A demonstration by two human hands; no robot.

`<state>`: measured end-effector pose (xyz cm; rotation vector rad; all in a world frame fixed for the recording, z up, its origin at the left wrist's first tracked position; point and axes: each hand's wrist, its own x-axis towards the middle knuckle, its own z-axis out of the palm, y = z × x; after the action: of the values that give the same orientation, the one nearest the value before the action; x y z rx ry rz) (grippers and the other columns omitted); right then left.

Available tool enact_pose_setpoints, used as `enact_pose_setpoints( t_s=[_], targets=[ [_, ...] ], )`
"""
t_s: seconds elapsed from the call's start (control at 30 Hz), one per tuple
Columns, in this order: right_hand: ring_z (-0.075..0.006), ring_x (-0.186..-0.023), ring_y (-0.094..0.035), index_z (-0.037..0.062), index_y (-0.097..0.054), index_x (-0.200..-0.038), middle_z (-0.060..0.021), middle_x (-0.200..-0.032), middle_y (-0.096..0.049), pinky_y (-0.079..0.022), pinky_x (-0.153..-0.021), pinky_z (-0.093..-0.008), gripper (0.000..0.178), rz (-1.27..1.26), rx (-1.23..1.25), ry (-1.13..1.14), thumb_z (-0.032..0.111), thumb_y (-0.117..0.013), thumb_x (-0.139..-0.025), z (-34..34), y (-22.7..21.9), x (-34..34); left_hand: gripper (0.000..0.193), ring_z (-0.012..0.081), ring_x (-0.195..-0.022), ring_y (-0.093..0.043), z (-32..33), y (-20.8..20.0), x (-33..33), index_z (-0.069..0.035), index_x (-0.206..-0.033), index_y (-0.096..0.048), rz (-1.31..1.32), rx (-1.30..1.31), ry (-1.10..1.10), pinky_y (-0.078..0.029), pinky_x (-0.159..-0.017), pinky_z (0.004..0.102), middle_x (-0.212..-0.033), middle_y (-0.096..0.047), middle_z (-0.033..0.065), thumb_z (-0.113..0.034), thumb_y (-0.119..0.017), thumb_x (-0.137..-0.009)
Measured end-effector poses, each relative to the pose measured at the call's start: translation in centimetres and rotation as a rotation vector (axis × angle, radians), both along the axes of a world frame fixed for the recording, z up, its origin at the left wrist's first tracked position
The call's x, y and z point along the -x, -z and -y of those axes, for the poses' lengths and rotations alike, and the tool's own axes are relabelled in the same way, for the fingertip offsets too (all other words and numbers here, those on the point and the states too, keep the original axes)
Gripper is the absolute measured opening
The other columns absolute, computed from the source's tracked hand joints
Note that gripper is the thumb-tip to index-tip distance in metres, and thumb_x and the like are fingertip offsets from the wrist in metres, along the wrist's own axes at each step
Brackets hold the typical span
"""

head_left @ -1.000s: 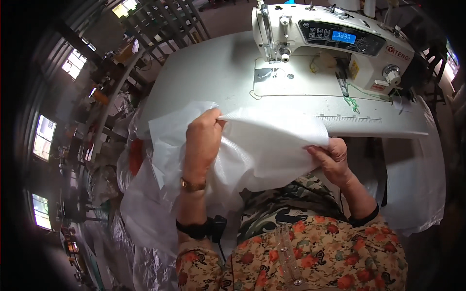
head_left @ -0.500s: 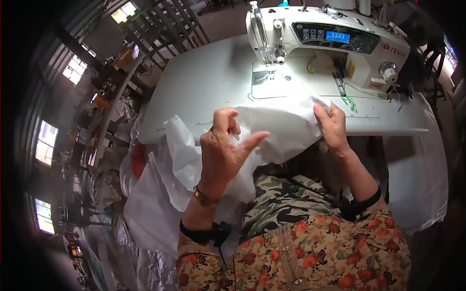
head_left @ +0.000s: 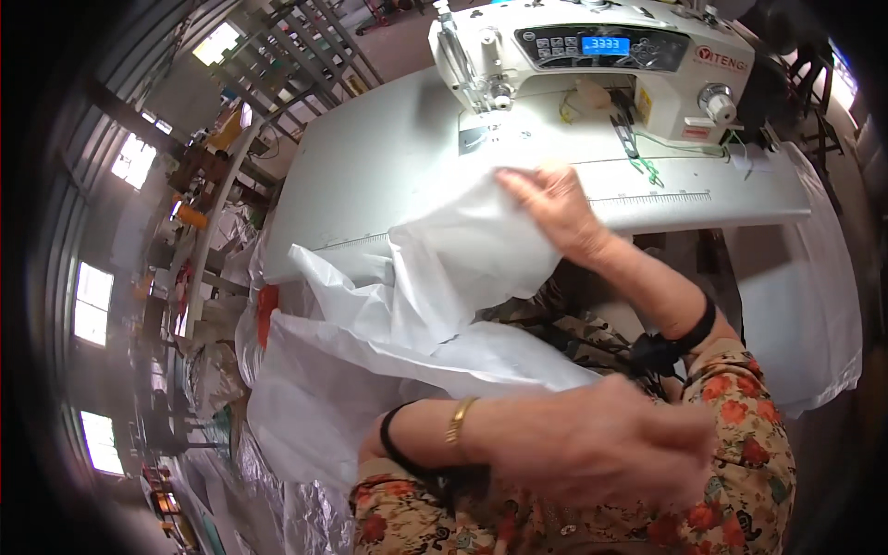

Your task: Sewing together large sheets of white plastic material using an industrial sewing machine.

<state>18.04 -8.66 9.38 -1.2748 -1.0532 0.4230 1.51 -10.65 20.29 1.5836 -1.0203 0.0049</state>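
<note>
A large white sheet (head_left: 453, 250), thin and crinkled like woven plastic or fabric, hangs over the front edge of the sewing table and across my lap. My right hand (head_left: 560, 211) is closed on its upper edge, pinching it just in front of the sewing machine (head_left: 592, 65). Low across my body, my left hand (head_left: 601, 444) reaches toward the right, beside a lower edge of the sheet. Motion smears its fingers, so their grip cannot be made out. The machine's needle area (head_left: 495, 134) is lit, with no sheet under it.
Dark thread snips (head_left: 624, 137) and a tangle of green thread (head_left: 650, 171) lie on the table (head_left: 361, 166), right of the needle. A ruler strip (head_left: 652, 198) runs along its front edge. More white sheeting (head_left: 786, 287) hangs at the right. Metal racks stand at the far left.
My left hand has swung down and right, from above the sheet to across my body. My right hand has moved left and slightly up, drawing the sheet's edge along.
</note>
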Motion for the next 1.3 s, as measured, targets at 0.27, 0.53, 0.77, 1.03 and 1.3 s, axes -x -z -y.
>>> enact_pose_setpoints(
  t_s=[0.27, 0.53, 0.77, 1.03, 1.3],
  targets=[
    [-0.0068, -0.088, -0.059, 0.0016, -0.063, -0.113, -0.0012, -0.101, -0.065, -0.051, -0.075, -0.0235, 0.024, -0.556, -0.114, -0.453, 0.018, -0.063, -0.096, 7.7, 2.9, 4.2, 0.037, 0.0227, -0.081, -0.067, -4.4, 4.6, -1.3, -0.007, -0.110, -0.065, 0.357, -0.643, -1.178, -0.057, -0.066, 0.0314, -0.104, -0.059, 0.0085, 0.000, -0.075, -0.076],
    [-0.0022, -0.080, -0.056, -0.0023, -0.066, -0.104, 0.0006, -0.094, -0.066, -0.049, -0.068, -0.0193, 0.021, -0.592, -0.131, -0.163, 0.016, -0.057, -0.100, 9.8, 3.1, 4.4, 0.027, 0.0255, -0.064, -0.060, -4.2, 5.4, -0.4, -0.003, -0.090, -0.060, 0.253, -0.590, -1.340, -0.047, -0.054, 0.0361, -0.080, -0.056, 0.0080, -0.014, -0.079, -0.076],
    [-0.0002, -0.073, -0.050, -0.0007, -0.065, -0.097, 0.0034, -0.084, -0.063, -0.042, -0.063, -0.0174, 0.016, -0.452, -0.071, -0.016, 0.013, -0.057, -0.099, 10.1, 3.1, 5.3, 0.029, 0.0199, -0.053, -0.049, -4.5, 6.2, 0.3, -0.001, -0.081, -0.059, 0.238, -0.652, -1.384, -0.039, -0.049, 0.0336, -0.065, -0.051, 0.0080, -0.018, -0.082, -0.076],
    [0.0004, -0.071, -0.049, 0.0018, -0.063, -0.092, 0.0048, -0.082, -0.061, -0.042, -0.063, -0.0181, 0.014, -0.646, -0.028, -0.032, 0.015, -0.062, -0.097, 8.2, 2.9, 4.6, 0.009, 0.0107, -0.057, -0.047, -2.3, 5.5, 0.3, 0.002, -0.087, -0.064, -0.089, -0.147, -1.076, -0.039, -0.053, 0.0253, -0.068, -0.058, 0.0049, -0.005, -0.070, -0.088],
    [-0.0020, -0.082, -0.056, 0.0011, -0.062, -0.099, 0.0006, -0.091, -0.065, -0.048, -0.073, -0.0188, 0.008, -0.631, -0.174, -0.110, 0.009, -0.061, -0.096, 9.1, 3.4, 5.0, 0.007, 0.0031, -0.075, -0.054, -3.8, 9.4, -1.1, 0.003, -0.092, -0.066, -0.083, 0.070, -1.271, -0.045, -0.066, 0.0187, -0.087, -0.057, -0.0001, 0.001, -0.071, -0.087]
  ],
)
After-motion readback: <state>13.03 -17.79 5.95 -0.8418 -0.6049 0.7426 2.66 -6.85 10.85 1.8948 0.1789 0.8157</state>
